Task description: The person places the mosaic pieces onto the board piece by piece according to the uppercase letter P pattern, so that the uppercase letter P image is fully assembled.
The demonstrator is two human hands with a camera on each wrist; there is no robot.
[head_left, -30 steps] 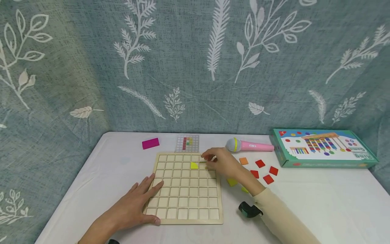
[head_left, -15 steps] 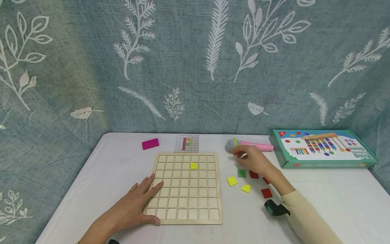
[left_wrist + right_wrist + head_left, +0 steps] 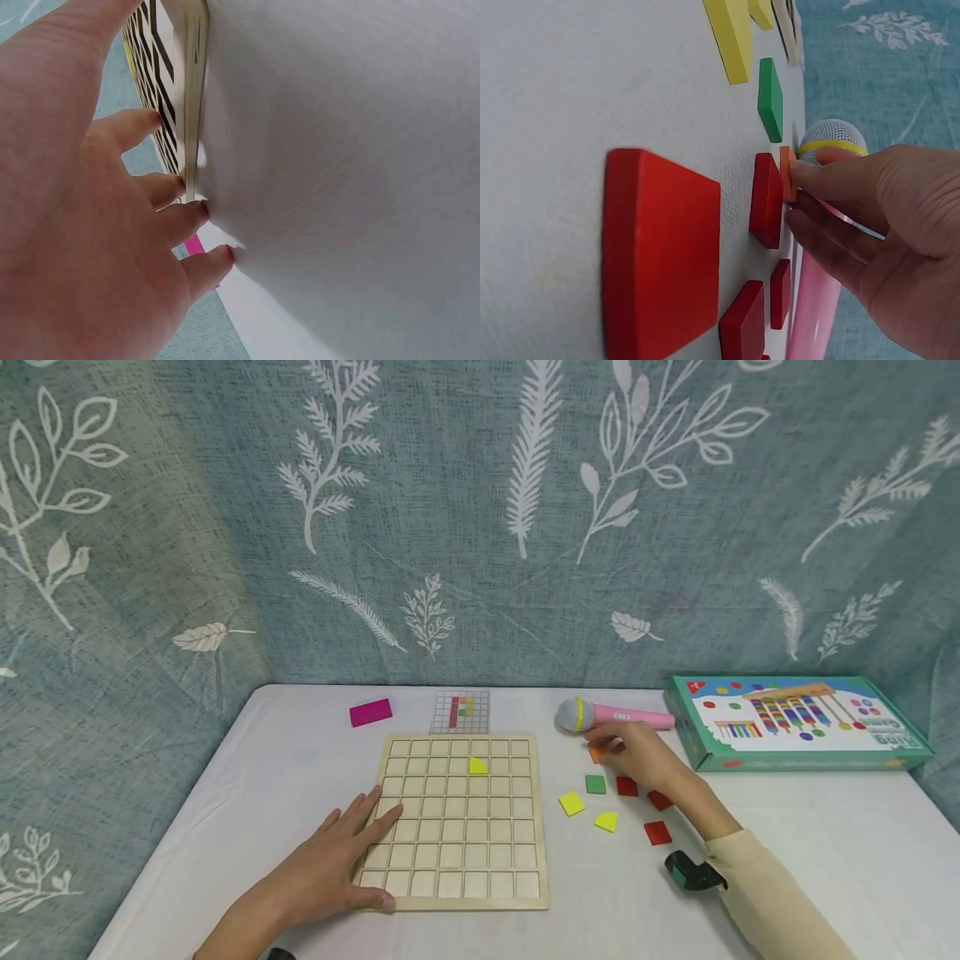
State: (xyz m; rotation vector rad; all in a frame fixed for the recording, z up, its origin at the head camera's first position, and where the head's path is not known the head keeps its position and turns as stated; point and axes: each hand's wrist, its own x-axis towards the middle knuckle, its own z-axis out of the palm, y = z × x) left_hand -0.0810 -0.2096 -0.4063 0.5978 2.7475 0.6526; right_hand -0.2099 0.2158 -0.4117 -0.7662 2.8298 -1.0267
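My left hand [image 3: 333,864] rests with spread fingers along the left side of a wooden grid board [image 3: 468,904], its thumb at the near left corner. One yellow tile with a rounded corner [image 3: 477,766] sits in a cell of the board's second row from the back. Right of the board, my right hand [image 3: 641,760] pinches an orange tile [image 3: 787,169] low at the table, thumb against it, the other fingers curled behind. Around that hand lie a green square tile [image 3: 596,785], several red tiles [image 3: 657,833], a yellow square tile [image 3: 572,803] and another yellow rounded-corner tile [image 3: 607,822].
A pink toy microphone [image 3: 633,718] lies just behind the right hand. Farther right is a flat green box [image 3: 799,722] with a xylophone picture. Behind the board are a small gridded pattern card [image 3: 460,712] and a magenta block [image 3: 371,712]. A curtain [image 3: 480,527] hangs at the back.
The right hand has moved right, from the board's far right corner, over the microphone's head and down to the orange tile. My left hand has stayed on the board.
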